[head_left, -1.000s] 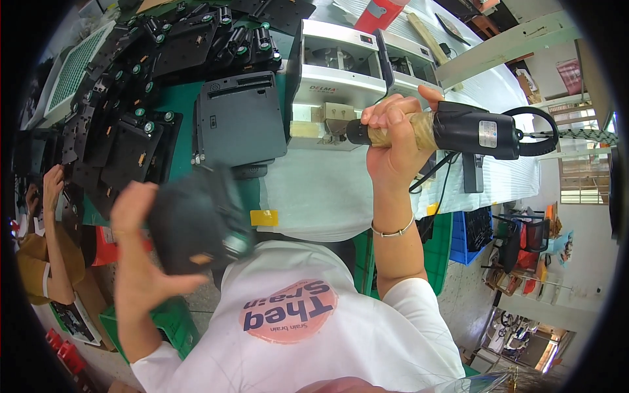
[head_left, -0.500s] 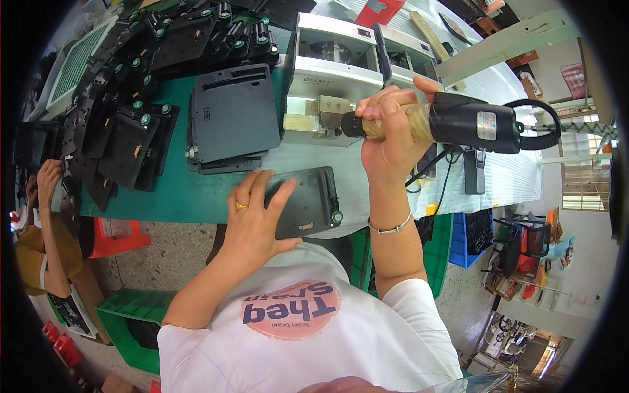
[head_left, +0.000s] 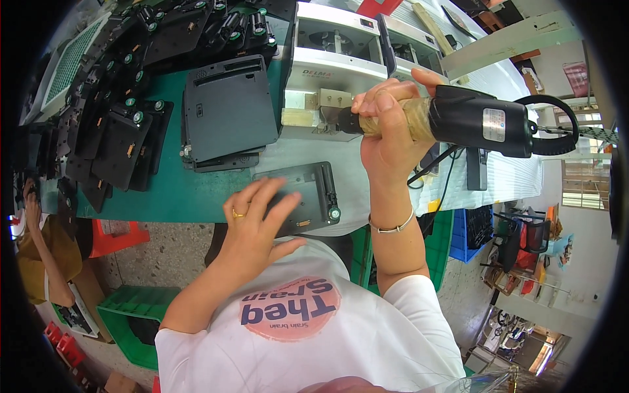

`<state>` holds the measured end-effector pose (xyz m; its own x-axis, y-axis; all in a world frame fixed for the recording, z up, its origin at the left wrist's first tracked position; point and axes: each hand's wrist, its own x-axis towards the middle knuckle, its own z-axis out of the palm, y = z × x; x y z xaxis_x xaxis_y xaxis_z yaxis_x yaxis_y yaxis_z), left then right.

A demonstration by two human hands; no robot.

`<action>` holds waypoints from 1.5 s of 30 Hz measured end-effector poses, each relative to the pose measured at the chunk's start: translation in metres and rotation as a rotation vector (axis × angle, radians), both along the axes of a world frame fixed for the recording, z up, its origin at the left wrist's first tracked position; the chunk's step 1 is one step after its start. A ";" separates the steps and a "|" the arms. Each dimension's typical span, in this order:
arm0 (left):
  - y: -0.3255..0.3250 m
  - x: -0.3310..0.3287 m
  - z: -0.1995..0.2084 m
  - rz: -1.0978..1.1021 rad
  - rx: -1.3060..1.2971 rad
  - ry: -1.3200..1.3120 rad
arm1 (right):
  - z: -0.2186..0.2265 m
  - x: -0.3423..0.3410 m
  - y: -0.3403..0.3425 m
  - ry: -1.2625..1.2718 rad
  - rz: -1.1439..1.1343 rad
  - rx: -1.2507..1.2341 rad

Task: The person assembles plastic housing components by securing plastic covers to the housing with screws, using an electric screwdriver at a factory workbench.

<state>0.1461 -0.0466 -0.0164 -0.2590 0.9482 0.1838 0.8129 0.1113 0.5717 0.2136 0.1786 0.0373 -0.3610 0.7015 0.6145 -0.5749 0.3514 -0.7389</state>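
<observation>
While the right hand (head_left: pixel 391 124) has its fingers wrapped round a tape-gripped electric screwdriver (head_left: pixel 481 123), nose beside a white screw feeder (head_left: pixel 331 75), the left hand (head_left: pixel 250 230) hovers or rests (can't tell), fingers loosely spread, over a black plastic panel (head_left: pixel 306 196) at the table's (head_left: pixel 131 206) near edge.

Even, bright light fills the scene, with daylight showing at the window (head_left: pixel 585 183) on the right. The white shirt (head_left: pixel 386 327) and the pale sheet (head_left: pixel 514 183) look almost washed out, while the black parts (head_left: pixel 118 147) at left sink into low detail. The left hand (head_left: pixel 249 239) has fingers (head_left: pixel 280 211) softened by blur. Fisheye distortion bends outlines near the rim, where black vignetting closes the corners.
</observation>
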 end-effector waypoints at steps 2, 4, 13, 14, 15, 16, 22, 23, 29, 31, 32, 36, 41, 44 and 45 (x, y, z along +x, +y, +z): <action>0.000 -0.004 0.019 -0.179 0.339 -0.034 | 0.000 0.000 0.000 0.049 0.045 -0.035; -0.004 -0.002 0.058 -0.304 0.524 -0.166 | 0.002 0.000 0.000 0.006 0.018 -0.007; -0.011 -0.024 0.138 -0.799 0.434 -0.278 | 0.007 -0.011 0.009 -0.213 0.018 0.207; -0.017 -0.018 0.140 -0.705 0.450 -0.272 | 0.006 -0.016 0.010 -0.219 -0.009 0.246; -0.024 -0.010 0.143 -0.606 0.463 -0.263 | 0.007 -0.019 0.010 -0.259 -0.025 0.213; -0.034 -0.003 0.146 -0.515 0.475 -0.253 | 0.007 -0.021 0.012 -0.294 -0.004 0.186; -0.067 -0.011 0.140 -0.539 0.511 0.127 | 0.009 -0.021 0.005 -0.152 0.036 0.085; -0.078 -0.003 0.144 -0.419 0.400 0.089 | 0.009 -0.020 0.004 -0.103 0.045 0.088; -0.061 0.022 0.068 -0.072 0.877 -0.140 | 0.007 0.014 -0.013 -0.207 0.052 0.064; -0.044 0.009 0.050 -0.180 0.816 -0.132 | 0.000 0.033 -0.018 -0.149 0.087 0.000; -0.028 0.000 0.041 -0.240 0.780 -0.045 | -0.004 0.042 -0.021 -0.120 0.098 -0.021; 0.008 0.020 -0.005 -0.154 0.532 0.115 | -0.017 0.064 -0.038 -0.029 0.098 -0.186; 0.030 0.034 -0.020 -0.084 0.430 0.109 | -0.029 0.073 -0.046 -0.084 0.036 -0.178; 0.033 0.035 -0.028 -0.116 0.409 0.107 | -0.026 0.078 -0.048 -0.073 0.067 -0.217; 0.033 0.035 -0.031 -0.121 0.402 0.123 | -0.025 0.079 -0.048 -0.067 0.084 -0.221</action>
<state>0.1810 -0.0133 -0.0473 -0.1033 0.8171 0.5671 0.8709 -0.2011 0.4484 0.2931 0.1305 0.0121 -0.4586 0.7820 0.4221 -0.5428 0.1296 -0.8298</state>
